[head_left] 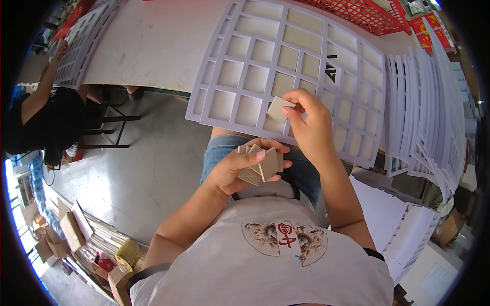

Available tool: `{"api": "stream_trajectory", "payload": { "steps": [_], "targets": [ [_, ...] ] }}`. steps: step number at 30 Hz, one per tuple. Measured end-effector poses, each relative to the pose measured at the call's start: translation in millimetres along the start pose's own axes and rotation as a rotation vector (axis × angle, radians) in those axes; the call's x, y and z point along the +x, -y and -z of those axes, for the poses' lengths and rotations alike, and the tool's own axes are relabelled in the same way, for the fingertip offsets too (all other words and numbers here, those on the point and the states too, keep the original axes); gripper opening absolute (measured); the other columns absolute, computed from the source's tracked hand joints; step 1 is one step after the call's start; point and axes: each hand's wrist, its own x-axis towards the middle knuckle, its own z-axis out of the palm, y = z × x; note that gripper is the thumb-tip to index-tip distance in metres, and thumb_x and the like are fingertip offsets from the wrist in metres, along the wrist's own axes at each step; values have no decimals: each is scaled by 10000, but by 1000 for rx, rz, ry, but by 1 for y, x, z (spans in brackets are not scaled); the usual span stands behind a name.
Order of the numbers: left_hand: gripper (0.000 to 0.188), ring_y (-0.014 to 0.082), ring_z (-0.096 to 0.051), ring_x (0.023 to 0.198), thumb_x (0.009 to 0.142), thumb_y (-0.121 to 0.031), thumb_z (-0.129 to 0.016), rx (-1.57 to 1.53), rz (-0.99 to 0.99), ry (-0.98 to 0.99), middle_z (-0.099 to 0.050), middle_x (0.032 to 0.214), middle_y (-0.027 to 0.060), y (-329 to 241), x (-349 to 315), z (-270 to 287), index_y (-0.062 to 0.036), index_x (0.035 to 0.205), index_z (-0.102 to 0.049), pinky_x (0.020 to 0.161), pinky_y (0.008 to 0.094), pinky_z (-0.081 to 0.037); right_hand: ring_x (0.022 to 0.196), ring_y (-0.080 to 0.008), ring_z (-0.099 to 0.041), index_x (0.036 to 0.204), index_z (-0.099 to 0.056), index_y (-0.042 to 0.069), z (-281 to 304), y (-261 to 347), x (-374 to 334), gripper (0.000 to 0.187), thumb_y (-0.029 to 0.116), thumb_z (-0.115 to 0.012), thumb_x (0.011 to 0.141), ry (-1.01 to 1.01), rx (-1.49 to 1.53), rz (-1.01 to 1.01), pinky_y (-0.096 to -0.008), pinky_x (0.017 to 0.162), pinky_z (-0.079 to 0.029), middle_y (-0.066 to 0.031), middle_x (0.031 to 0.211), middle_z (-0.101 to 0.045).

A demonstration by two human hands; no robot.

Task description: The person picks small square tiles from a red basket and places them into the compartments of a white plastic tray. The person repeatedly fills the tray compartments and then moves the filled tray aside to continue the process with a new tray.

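Note:
My left hand (250,166) is closed round a loose stack of small beige rectangular tiles (269,164), fanned out over my lap. Between thumb and fingers of my right hand (309,118) is a single beige tile (278,108), tilted above a cell at the near edge of a white grid panel (229,87). The panel lies on the table, with another similar one showing from under its left edge. Beige fills several cells in the panel's middle and right, while those at the left look white. Black marks (331,70) show near its centre.
Many white grid panels (426,102) stand stacked at the right. A red plastic basket (357,15) sits at the table's far side. At left, another person's arm (48,76) reaches to a similar panel (84,46). Cardboard boxes (71,232) lie at the lower left.

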Motion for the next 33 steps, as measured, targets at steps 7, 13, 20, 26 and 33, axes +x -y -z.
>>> {"api": "stream_trajectory", "payload": {
  "steps": [7,13,20,26,33],
  "targets": [
    [497,328,-574,1192,862,-278,-747,-13,2,18,-551,1274,155,0,2,1,-13,1227,-539,902,422,-552,1017,-305,-553,1072,-650,44,-6,-1,-7,297,19,-705,781,2,-375,344,-398,838,-468,-104,1073,-561],
    [545,325,-585,1181,865,-313,-741,31,-16,-17,-560,1260,143,2,3,4,1,1255,-526,901,421,-554,1045,-338,-541,1125,-618,46,-5,5,-16,408,64,-733,734,38,-445,349,-440,917,-424,-106,1098,-563],
    [559,333,-566,1210,854,-320,-750,33,-3,16,-529,1309,146,0,1,-1,-11,1261,-524,906,422,-551,975,-315,-564,994,-638,59,-4,-2,0,305,60,-761,715,-4,-328,264,-443,877,-435,-94,1009,-601],
    [659,392,-562,1215,806,-354,-767,60,-21,-26,-521,1314,198,2,1,-1,21,1282,-509,895,433,-580,904,-296,-563,918,-655,68,-9,-6,-2,239,62,-769,708,-16,-301,259,-440,827,-438,-82,910,-594],
    [600,367,-558,1224,844,-331,-751,34,17,6,-530,1310,173,0,1,3,-4,1284,-507,906,427,-568,1050,-304,-537,1045,-691,50,1,12,-18,300,60,-728,748,151,-776,454,-441,900,-436,-98,1112,-577]
  ]
}}
